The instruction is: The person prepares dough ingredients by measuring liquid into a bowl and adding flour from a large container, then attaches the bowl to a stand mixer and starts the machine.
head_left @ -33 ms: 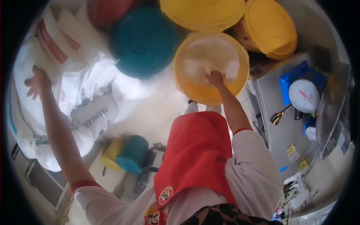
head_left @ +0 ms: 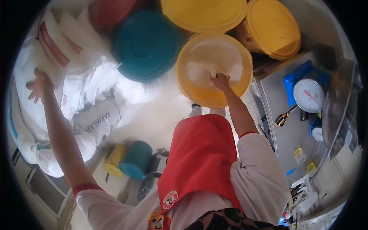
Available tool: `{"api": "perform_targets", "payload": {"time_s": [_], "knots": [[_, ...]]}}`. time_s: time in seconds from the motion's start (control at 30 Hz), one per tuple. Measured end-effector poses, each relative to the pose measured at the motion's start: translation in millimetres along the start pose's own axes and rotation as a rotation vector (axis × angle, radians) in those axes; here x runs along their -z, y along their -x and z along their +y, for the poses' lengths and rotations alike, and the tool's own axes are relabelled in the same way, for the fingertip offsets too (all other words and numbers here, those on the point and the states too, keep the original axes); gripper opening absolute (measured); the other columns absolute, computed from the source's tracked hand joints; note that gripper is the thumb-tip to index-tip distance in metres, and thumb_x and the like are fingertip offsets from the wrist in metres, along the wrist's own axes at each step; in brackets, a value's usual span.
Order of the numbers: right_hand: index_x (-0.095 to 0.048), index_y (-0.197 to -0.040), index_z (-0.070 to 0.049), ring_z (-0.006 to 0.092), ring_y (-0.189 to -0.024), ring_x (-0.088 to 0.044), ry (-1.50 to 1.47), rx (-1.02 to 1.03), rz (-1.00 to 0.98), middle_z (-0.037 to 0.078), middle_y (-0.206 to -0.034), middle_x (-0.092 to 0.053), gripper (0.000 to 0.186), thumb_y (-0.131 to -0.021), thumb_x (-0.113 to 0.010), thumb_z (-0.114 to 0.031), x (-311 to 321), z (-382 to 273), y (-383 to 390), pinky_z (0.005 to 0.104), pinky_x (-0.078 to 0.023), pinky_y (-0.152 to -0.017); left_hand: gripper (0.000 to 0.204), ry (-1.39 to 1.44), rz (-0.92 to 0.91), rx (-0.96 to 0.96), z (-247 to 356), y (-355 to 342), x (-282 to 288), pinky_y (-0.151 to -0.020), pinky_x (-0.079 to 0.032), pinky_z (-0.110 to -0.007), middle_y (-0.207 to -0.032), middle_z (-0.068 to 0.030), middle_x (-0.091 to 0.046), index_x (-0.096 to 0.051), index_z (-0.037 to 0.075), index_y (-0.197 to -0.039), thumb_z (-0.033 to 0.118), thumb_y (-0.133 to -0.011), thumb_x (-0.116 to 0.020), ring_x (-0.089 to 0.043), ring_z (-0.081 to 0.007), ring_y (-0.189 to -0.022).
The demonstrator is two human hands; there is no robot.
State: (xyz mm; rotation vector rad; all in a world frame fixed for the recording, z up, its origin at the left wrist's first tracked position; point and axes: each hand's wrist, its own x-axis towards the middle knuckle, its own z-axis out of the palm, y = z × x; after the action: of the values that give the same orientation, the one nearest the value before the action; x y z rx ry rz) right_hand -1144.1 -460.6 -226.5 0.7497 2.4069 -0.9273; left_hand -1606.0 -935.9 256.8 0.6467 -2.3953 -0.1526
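Note:
My left hand (head_left: 38,85) reaches out to the far left with its fingers spread, against a stack of large white sacks (head_left: 51,101). It grips nothing. Over the round yellow tub (head_left: 181,82) in front of me, my right hand (head_left: 220,81) is closed. A pale, narrow bit shows by its fingertips, but I cannot make out what it is. Whitish contents (head_left: 197,63) lie inside the tub. Some sacks bear red bands, and a printed sack (head_left: 101,119) lies lower in the stack.
Lidded teal (head_left: 147,46), red (head_left: 111,13) and yellow barrels (head_left: 205,13) stand beyond the tub; another yellow barrel (head_left: 274,27) is to their right. A metal table (head_left: 280,140) at right carries a dial scale (head_left: 309,96) and pliers (head_left: 282,119). Teal (head_left: 136,159) and yellow buckets (head_left: 115,159) sit at lower left.

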Motion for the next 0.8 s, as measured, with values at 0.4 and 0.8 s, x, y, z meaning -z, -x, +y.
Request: {"api": "perform_targets", "payload": {"time_s": [0.4, 0.8], "knots": [[-0.073, -0.085, 0.001, 0.0158, -0.066, -0.063, -0.909, -0.046, 0.060, 0.007, -0.075, -0.068, 0.024, -0.076, -0.075, -0.021, 75.2, 12.5, 114.4, 0.0298, -0.051, -0.061, 0.102, 0.141, 0.040, 0.019, -9.1, 0.7, 9.6, -0.099, -0.008, -0.084, -0.156, -0.0397, 0.002, -0.024, 0.020, -0.155, 0.079, -0.076, -0.050, 0.000, -0.0677, -0.139], [-0.066, -0.090, -0.005, 0.0130, -0.056, -0.057, -1.506, 0.082, 0.497, -0.003, -0.063, -0.056, 0.021, -0.085, -0.069, -0.025, 305.4, -101.5, 362.3, 0.0319, -0.053, -0.060, 0.096, 0.196, 0.152, -0.010, -12.3, 0.4, 6.2, -0.098, -0.005, -0.085, -0.158, -0.0374, 0.000, -0.024, 0.024, -0.155, 0.081, -0.080, -0.043, 0.002, -0.0692, -0.138]]}}
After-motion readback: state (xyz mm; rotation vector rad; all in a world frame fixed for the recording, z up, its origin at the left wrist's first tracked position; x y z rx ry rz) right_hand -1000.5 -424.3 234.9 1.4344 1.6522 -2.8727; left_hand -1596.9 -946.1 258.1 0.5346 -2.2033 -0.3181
